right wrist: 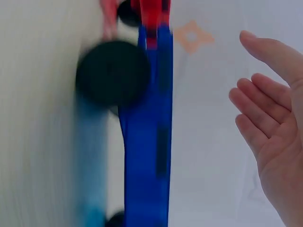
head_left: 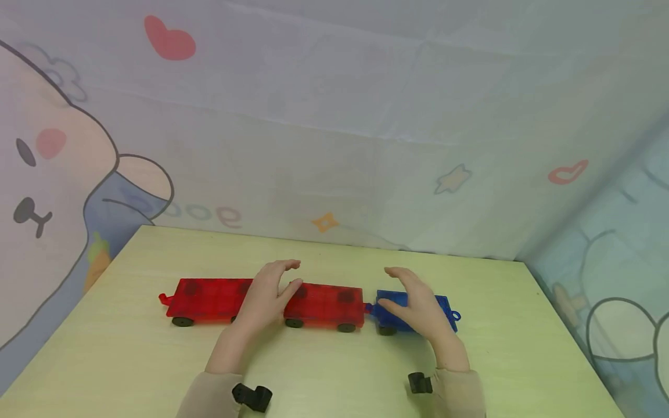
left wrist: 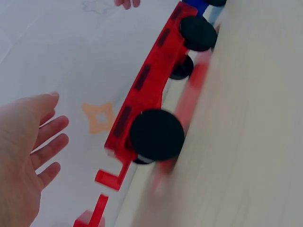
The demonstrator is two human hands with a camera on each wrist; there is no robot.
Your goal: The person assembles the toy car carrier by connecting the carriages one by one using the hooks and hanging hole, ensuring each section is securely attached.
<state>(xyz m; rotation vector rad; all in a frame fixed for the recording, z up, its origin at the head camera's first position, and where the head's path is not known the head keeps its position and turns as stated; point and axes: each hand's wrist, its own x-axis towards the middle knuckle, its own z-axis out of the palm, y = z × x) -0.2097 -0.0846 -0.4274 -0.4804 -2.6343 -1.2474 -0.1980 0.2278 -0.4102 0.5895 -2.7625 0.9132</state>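
A translucent red plastic wheeled train car [head_left: 324, 305] stands mid-bench on the pale green bench [head_left: 324, 371]. Left of it stands a second red car [head_left: 209, 297]; right of it, a blue plastic car [head_left: 444, 307]. The left hand [head_left: 266, 296] hovers wide over the red cars' joint. The right hand [head_left: 418, 305] hovers wide over the blue car, holding nothing.

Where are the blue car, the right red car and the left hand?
blue car [head_left: 444, 306]: head view, on its top near the right end.
right red car [head_left: 329, 302]: head view, middle of its top.
left hand [head_left: 263, 299]: head view, back of the hand.
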